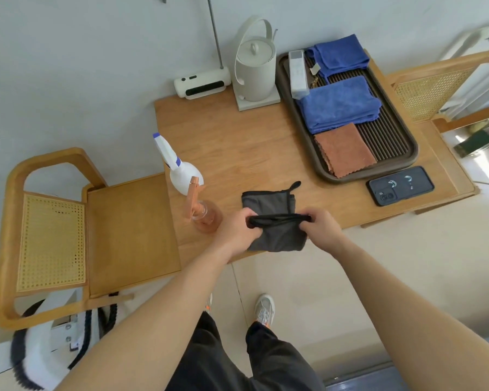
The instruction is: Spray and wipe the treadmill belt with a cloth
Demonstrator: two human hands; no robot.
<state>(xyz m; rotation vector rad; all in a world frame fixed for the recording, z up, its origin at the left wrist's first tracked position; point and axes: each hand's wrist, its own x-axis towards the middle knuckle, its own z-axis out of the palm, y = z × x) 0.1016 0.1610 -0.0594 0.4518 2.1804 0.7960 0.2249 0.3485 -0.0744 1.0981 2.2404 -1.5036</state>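
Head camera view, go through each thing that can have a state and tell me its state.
Grey cloth, half folded, held at the table edge.
Left hand, grips the cloth's left end.
Right hand, grips its right end.
White spray bottle, upright, untouched.
Pink spray bottle, upright, untouched.
Kettle, upright, lid on.
Phone, face down.
Blue towels, folded in tray.
Orange cloth, folded in tray.
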